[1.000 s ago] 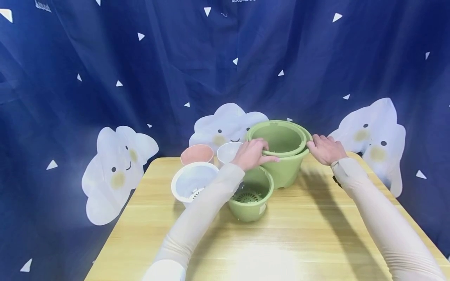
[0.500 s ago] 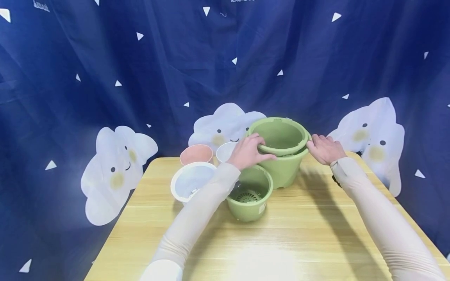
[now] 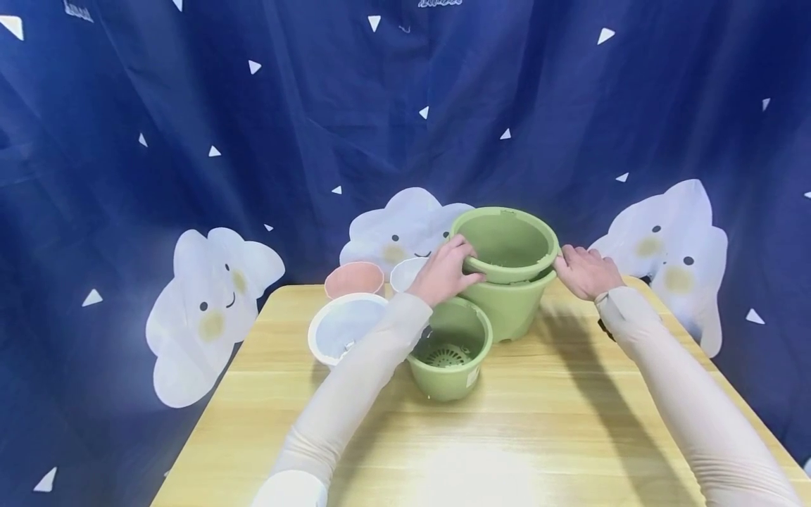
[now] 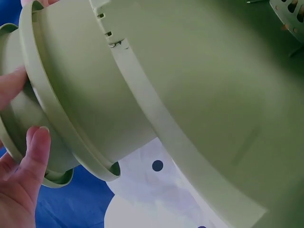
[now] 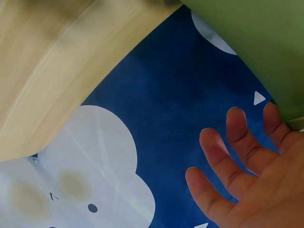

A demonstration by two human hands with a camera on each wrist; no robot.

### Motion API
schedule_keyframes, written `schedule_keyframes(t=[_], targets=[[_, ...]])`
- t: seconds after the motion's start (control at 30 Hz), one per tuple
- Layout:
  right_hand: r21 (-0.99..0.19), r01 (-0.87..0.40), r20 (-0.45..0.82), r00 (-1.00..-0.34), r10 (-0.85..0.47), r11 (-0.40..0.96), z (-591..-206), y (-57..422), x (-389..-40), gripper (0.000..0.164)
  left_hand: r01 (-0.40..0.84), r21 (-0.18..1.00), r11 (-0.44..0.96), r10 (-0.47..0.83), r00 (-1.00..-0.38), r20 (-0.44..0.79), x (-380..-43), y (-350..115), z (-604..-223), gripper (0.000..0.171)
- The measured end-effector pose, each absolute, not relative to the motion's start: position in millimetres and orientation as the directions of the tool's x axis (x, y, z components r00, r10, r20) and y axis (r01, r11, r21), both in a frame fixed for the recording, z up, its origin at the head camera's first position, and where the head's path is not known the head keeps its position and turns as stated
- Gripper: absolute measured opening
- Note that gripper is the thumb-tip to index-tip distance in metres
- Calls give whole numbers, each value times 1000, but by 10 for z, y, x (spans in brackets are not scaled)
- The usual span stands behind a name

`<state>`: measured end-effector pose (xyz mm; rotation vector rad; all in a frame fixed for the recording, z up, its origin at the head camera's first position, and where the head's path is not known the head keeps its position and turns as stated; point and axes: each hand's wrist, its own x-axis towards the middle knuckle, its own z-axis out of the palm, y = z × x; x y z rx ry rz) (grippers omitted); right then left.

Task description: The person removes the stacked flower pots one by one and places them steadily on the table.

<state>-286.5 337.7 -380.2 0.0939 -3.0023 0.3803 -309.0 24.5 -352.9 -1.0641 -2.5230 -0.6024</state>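
Observation:
My left hand [image 3: 443, 271] grips the near-left rim of a green flowerpot [image 3: 507, 239]. This pot is raised partly out of a larger green flowerpot [image 3: 507, 310], which stands on the table. In the left wrist view the thumb [image 4: 35, 156] lies across the upper pot's side, just past the larger pot's rim [image 4: 52, 99]. My right hand [image 3: 586, 271] pinches the larger pot's rim at its right side, the thumb hidden there. Its other fingers [image 5: 216, 147] hang loosely bent beside the pot in the right wrist view.
A smaller green flowerpot [image 3: 446, 384] with a slotted bottom stands just in front. To the left are a white pot [image 3: 326, 313], partly behind my left sleeve, a pink pot [image 3: 355, 280] and another white pot [image 3: 405, 273]. A blue curtain [image 3: 405, 127] hangs behind the wooden table [image 3: 253, 436].
My left hand has lifted the inner green flowerpot upward, so more of its side shows above the larger pot. My right hand has stayed at the larger pot's rim.

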Motion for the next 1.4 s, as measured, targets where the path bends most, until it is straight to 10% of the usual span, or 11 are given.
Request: schedule_keyframes(t=[1.4], targets=[[-249,-65,90,-995,-44,966,-3791,3337,-2886,67,774,98,625,589,-551,591,-3067,206,-3599,43]])
